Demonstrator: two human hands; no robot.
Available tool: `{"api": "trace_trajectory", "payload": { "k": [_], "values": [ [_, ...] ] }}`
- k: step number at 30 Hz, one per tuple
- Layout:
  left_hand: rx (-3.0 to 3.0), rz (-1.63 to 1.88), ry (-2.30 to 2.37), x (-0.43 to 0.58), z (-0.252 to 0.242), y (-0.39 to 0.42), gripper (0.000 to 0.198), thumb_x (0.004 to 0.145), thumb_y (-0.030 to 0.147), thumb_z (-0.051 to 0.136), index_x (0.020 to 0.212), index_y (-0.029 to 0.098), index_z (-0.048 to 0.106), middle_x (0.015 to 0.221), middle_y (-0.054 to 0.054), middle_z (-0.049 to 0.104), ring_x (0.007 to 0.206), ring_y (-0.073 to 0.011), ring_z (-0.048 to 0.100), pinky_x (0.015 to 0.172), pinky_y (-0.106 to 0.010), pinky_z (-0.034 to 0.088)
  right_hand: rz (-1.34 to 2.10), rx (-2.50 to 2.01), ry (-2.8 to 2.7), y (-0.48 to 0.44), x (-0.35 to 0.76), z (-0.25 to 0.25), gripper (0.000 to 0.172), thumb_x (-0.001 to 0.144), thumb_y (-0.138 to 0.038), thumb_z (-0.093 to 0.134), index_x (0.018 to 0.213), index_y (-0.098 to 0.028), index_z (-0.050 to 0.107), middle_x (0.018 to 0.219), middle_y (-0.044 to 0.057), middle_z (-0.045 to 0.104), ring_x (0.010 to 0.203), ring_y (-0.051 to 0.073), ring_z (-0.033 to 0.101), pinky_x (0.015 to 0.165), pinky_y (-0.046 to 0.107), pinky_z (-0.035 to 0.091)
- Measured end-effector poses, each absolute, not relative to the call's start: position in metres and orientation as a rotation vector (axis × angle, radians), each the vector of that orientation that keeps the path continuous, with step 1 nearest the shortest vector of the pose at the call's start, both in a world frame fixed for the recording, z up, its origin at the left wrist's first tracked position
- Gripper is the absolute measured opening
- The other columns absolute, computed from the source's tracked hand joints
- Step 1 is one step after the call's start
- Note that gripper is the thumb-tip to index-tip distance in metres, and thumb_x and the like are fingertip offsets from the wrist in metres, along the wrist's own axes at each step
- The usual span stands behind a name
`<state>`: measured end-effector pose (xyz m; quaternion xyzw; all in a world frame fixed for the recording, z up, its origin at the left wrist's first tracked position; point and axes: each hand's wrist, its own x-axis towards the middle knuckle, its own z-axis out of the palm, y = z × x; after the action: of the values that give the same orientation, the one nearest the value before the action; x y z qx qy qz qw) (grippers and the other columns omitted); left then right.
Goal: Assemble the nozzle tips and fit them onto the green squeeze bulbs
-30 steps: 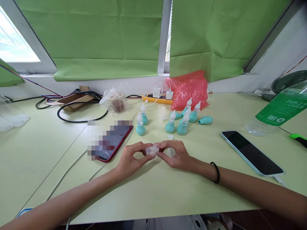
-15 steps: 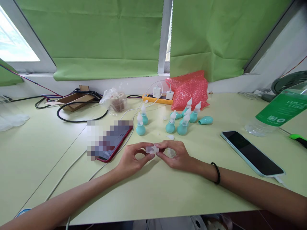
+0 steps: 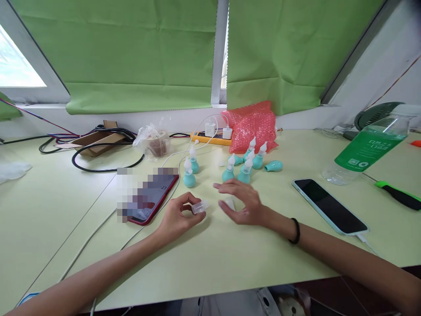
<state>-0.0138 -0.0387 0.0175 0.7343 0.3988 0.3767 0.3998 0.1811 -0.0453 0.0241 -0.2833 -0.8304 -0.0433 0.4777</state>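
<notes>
My left hand (image 3: 180, 215) pinches a small clear plastic piece (image 3: 199, 207) between thumb and fingers, just above the table. To its right, my right hand (image 3: 241, 204) has thumb and fingers apart with nothing between them. Partly hidden behind that hand, another small translucent piece (image 3: 230, 203) lies on the table. Beyond the hands stand several teal squeeze bulbs with clear pointed tips, among them a bulb (image 3: 189, 179) on the left and a bulb (image 3: 228, 174) in the group on the right. One bare teal bulb (image 3: 273, 166) lies on its side.
A red phone (image 3: 154, 199) lies left with a white cable beside it. To the right are a second phone (image 3: 330, 206), a tilted green-labelled bottle (image 3: 365, 151) and a screwdriver (image 3: 399, 195). Behind are a power strip (image 3: 215, 139), pink bubble wrap (image 3: 253, 129) and a cardboard box (image 3: 98, 142).
My right hand has let go of the clear plastic piece and opened, its fingers lifting away. My left hand still holds the piece, now tilted. The whole view has shifted slightly.
</notes>
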Motion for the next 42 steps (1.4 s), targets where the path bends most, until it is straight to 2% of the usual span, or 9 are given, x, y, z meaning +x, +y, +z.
{"api": "trace_trajectory", "payload": {
  "k": [6, 9, 14, 19, 24, 31, 35, 39, 42],
  "values": [
    [1.761, 0.982, 1.065, -0.015, 0.011, -0.037, 0.017, 0.060, 0.021, 0.064, 0.064, 0.013, 0.050, 0.068, -0.002, 0.060, 0.057, -0.0105, 0.055, 0.057, -0.024, 0.049, -0.646, -0.992, -1.888, -0.028, 0.262, 0.057, 0.006, 0.069, -0.017, 0.054, 0.072, -0.020, 0.057, 0.073, 0.005, 0.065, 0.068, 0.018, 0.059, 0.062, 0.032, 0.047],
    [1.667, 0.940, 1.055, -0.016, 0.015, -0.037, 0.020, 0.060, 0.025, 0.066, 0.068, 0.012, 0.052, 0.064, -0.002, 0.060, 0.053, -0.0101, 0.055, 0.051, -0.022, 0.047, -0.832, -1.592, -1.739, -0.014, 0.306, 0.063, 0.014, 0.071, -0.026, 0.049, 0.071, -0.017, 0.060, 0.070, 0.008, 0.063, 0.069, 0.022, 0.057, 0.056, 0.033, 0.042],
    [1.582, 0.869, 0.970, -0.015, 0.019, -0.035, 0.029, 0.064, 0.030, 0.064, 0.084, 0.010, 0.056, 0.062, -0.001, 0.058, 0.053, -0.0102, 0.054, 0.050, -0.021, 0.043, -0.535, -2.209, -2.068, 0.003, 0.339, 0.046, 0.042, 0.066, -0.031, 0.052, 0.107, -0.022, 0.051, 0.105, 0.009, 0.055, 0.092, 0.030, 0.049, 0.058, 0.033, 0.040],
    [1.587, 0.870, 0.926, -0.015, 0.016, -0.033, 0.032, 0.066, 0.032, 0.061, 0.089, 0.010, 0.058, 0.061, 0.000, 0.054, 0.051, -0.0090, 0.050, 0.049, -0.021, 0.041, -0.385, -2.284, -2.175, 0.009, 0.343, 0.029, 0.038, 0.068, -0.023, 0.050, 0.106, -0.021, 0.050, 0.099, 0.008, 0.053, 0.088, 0.023, 0.051, 0.060, 0.028, 0.039],
    [1.574, 0.826, 0.914, -0.015, 0.017, -0.034, 0.032, 0.063, 0.026, 0.065, 0.090, 0.011, 0.058, 0.077, -0.004, 0.059, 0.069, -0.0132, 0.055, 0.060, -0.023, 0.044, -0.435, -2.368, -2.091, 0.005, 0.352, 0.034, 0.034, 0.064, -0.033, 0.054, 0.095, -0.017, 0.056, 0.096, 0.011, 0.050, 0.084, 0.026, 0.051, 0.058, 0.030, 0.038],
    [1.565, 0.806, 0.880, -0.015, 0.021, -0.036, 0.033, 0.069, 0.034, 0.058, 0.090, 0.008, 0.057, 0.062, -0.003, 0.058, 0.053, -0.0098, 0.051, 0.053, -0.023, 0.043, -0.628, -1.615, -1.593, -0.023, 0.308, 0.060, 0.031, 0.065, -0.031, 0.052, 0.093, -0.020, 0.042, 0.091, 0.009, 0.053, 0.085, 0.024, 0.053, 0.068, 0.034, 0.042],
    [1.586, 0.825, 0.879, -0.014, 0.020, -0.036, 0.030, 0.071, 0.036, 0.056, 0.082, 0.008, 0.059, 0.060, -0.003, 0.059, 0.049, -0.0086, 0.049, 0.049, -0.020, 0.041, -0.160, -1.093, -1.802, -0.059, 0.229, 0.052, 0.034, 0.060, -0.021, 0.054, 0.090, -0.021, 0.036, 0.084, 0.006, 0.051, 0.078, 0.019, 0.053, 0.067, 0.031, 0.044],
    [1.566, 0.860, 0.893, -0.014, 0.019, -0.033, 0.030, 0.074, 0.038, 0.053, 0.071, 0.009, 0.059, 0.053, -0.002, 0.058, 0.045, -0.0084, 0.048, 0.045, -0.020, 0.040, 0.545, -1.008, -2.174, -0.093, 0.171, 0.030, 0.032, 0.057, -0.013, 0.048, 0.086, -0.021, 0.037, 0.079, 0.002, 0.050, 0.066, 0.014, 0.049, 0.060, 0.025, 0.041],
    [1.519, 0.840, 0.873, -0.015, 0.018, -0.031, 0.029, 0.074, 0.037, 0.053, 0.071, 0.008, 0.060, 0.053, -0.003, 0.059, 0.045, -0.0090, 0.050, 0.046, -0.020, 0.042, 0.656, -0.977, -2.272, -0.096, 0.163, 0.016, 0.033, 0.055, -0.014, 0.050, 0.085, -0.020, 0.038, 0.074, -0.001, 0.047, 0.061, 0.011, 0.044, 0.057, 0.024, 0.039]
  ]
}}
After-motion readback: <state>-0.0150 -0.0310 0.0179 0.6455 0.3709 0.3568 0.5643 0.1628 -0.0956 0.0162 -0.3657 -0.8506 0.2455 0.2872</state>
